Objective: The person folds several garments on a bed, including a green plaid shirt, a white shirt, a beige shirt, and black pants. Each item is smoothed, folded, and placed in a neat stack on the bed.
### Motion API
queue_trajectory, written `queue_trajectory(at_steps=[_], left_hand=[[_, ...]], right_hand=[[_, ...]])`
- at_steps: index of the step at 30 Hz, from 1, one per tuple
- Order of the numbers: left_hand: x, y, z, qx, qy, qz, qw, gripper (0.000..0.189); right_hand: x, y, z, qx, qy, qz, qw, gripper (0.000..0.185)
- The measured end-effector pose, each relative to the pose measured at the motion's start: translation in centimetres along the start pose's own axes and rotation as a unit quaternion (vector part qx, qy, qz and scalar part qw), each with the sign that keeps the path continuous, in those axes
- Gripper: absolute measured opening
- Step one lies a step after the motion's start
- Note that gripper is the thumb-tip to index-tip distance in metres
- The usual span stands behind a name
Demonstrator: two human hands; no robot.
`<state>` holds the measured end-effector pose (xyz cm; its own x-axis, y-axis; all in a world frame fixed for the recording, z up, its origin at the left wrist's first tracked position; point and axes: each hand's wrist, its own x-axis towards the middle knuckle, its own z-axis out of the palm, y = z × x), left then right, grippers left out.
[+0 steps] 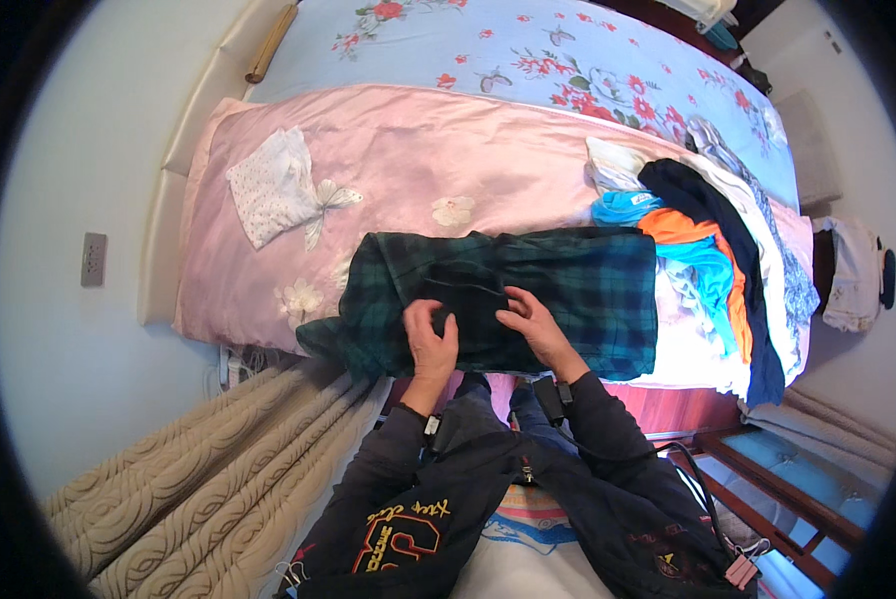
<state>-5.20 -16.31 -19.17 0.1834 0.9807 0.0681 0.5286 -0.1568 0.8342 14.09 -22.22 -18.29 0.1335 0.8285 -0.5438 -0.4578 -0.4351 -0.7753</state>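
A green and black plaid garment (598, 277), apparently a shirt, lies spread along the near side of the bed. Its middle shows a plain black section (474, 341) with a raised fold behind it. My left hand (431, 344) rests over the left of this dark section, thumb and fingertips apart. Across from it, my right hand (538, 326) touches the right side of the same section, its thumb and forefinger also spread. A loose end of plaid cloth (319, 337) droops at the garment's left. Part of the cloth lies hidden under my fingers.
A folded white dotted garment (272, 187) lies on the pink bedspread (418, 150) at left. Heaped clothes fill the right side, including an orange garment (680, 227) and a black one (740, 254). A curtain (193, 464) hangs near left; a wooden chair (785, 487) stands near right.
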Motion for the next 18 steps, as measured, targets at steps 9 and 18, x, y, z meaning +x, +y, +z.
queue_trajectory(at_steps=[9,18], left_hand=[[2.2,-1.7,-1.2,-0.182,-0.059,-0.074,0.979,0.061],[1.5,0.5,-0.9,0.088,-0.027,0.193,0.977,0.023]], right_hand=[[1.3,0.9,2.1,0.07,-0.036,-0.098,0.992,0.041],[1.1,1.2,-1.0,-0.182,0.192,-0.148,0.953,0.043]])
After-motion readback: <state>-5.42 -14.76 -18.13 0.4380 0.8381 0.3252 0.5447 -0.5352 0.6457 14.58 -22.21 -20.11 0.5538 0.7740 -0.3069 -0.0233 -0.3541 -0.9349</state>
